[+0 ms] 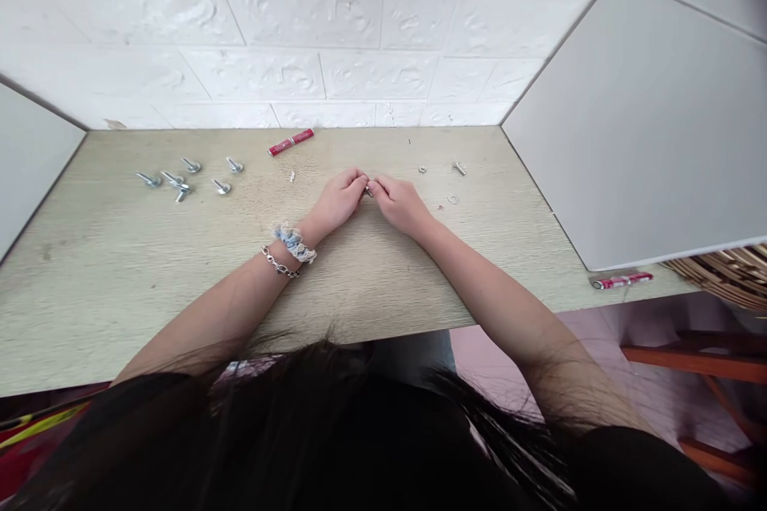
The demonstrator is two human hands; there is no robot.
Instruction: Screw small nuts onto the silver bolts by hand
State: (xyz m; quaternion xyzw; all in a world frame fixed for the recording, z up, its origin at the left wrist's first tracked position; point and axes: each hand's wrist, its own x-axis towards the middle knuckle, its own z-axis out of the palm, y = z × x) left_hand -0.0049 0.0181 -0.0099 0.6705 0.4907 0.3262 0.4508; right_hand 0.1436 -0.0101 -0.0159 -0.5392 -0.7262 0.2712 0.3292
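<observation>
The person's bare left hand [339,201] and bare right hand [398,203] meet over the middle of the pale, wood-grained tabletop [359,279], pinching between them a small, silvery metal piece [367,191]. The fingers of both hands are narrow, the thumbs set close together on the piece, which is mostly covered, so its exact form cannot be told. A pale blue and white ruffled scrunchie [293,243] and a silver chain bracelet [279,263] circle the left wrist. To the left lies a loose group of six silvery metal bolts with broad round collars [221,188], well apart from the hands. Between group and hands is a tiny white scrap [292,176], with a slim red cylindrical tube [291,143] behind it, towards the white brick-patterned wall [353,12]. To the right of the hands lie a small metal nut [423,170], a short silvery metal cylinder [459,168] and a thin, pale ring [453,200]. A second red tube [623,281] rests near the table's front edge, far right.
</observation>
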